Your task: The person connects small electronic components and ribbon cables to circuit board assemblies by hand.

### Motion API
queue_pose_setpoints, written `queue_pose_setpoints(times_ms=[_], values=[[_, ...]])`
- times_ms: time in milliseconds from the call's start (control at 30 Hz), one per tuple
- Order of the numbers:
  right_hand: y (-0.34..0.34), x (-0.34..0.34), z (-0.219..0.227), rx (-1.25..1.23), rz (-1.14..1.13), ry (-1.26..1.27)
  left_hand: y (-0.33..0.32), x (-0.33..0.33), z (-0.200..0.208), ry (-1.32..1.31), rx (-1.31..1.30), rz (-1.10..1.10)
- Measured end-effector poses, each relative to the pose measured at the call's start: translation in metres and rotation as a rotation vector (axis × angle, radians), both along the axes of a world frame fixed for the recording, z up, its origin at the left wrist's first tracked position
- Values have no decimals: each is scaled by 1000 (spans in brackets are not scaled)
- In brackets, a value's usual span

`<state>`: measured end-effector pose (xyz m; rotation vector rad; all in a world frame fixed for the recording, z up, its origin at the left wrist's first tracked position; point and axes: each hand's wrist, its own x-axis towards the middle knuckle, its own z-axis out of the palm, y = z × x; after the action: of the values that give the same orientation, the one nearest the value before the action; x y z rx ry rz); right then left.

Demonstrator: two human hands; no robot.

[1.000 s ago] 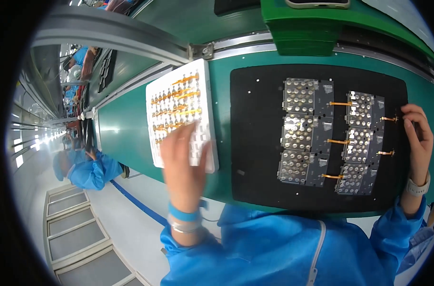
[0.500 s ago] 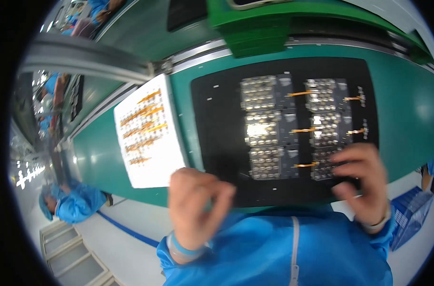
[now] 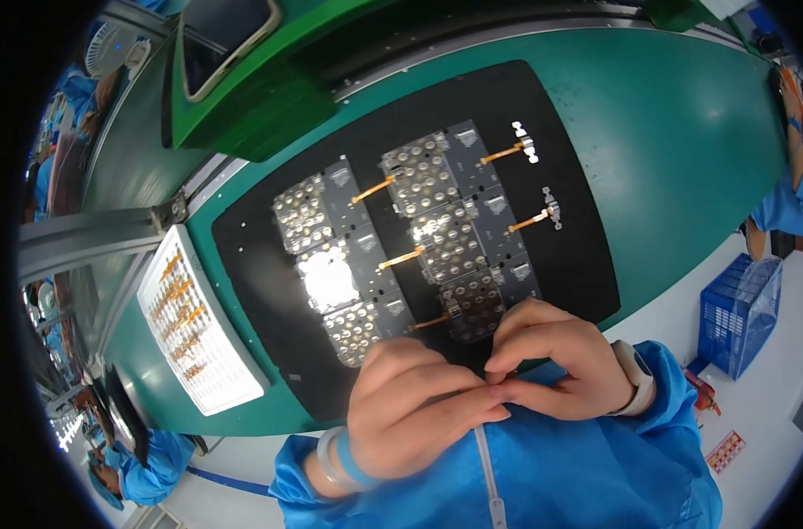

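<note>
My left hand [image 3: 415,410] and my right hand [image 3: 565,361] meet at the mat's near edge, fingertips pressed together. Both are closed in a pinch; whatever is between them is hidden or too small to name. Beyond them, two columns of dark circuit boards [image 3: 357,238] with round metallic dots lie on a black mat [image 3: 260,291]. Orange flex cables [image 3: 401,258] stick out from the boards' right sides. Two cables in the right column end in small silvery-white pieces [image 3: 552,209]. The nearest board of that column [image 3: 472,309] lies just beyond my fingers, partly covered.
At left, a white tray [image 3: 243,388] carries rows of orange flex pieces. A green stand [image 3: 234,123] at the back holds a phone [image 3: 230,40]. A metal frame post [image 3: 93,234] crosses the left side. A blue basket [image 3: 736,326] is at right, near another person's arm [image 3: 794,132].
My hands, apart before with the right one over the nearest right-column board, have come together at the mat's near edge. The whole view has turned and shifted to the right.
</note>
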<state>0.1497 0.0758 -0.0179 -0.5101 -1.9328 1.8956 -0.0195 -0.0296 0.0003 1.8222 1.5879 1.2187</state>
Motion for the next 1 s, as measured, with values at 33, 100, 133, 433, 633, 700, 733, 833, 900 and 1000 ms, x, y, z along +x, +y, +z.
queue_pose_setpoints(times_ms=[33,100,133,433,633,700,733,833,900,1000], values=[[3,1,-1,-3,-7,-4,2,0,-1,27,20,-14],[10,4,-2,453,23,-52,6,3,0,169,32,-6],[12,6,-2,450,21,-57,7,4,0,315,45,11],[47,27,-7,688,32,-83,16,16,-16,356,13,-116],[58,27,-17,768,-22,-200,22,22,-8,444,-157,-113],[58,27,-19,761,-23,-202,25,26,-13,530,-153,-76],[58,27,-20,759,-23,-197,26,27,-15,621,-144,-34],[57,27,-23,758,-39,-180,24,28,-18,711,-160,-54],[57,26,-22,760,-38,-186,25,29,-17,732,-160,-63],[56,25,-22,768,-35,-186,24,31,-18,763,-153,-59]])
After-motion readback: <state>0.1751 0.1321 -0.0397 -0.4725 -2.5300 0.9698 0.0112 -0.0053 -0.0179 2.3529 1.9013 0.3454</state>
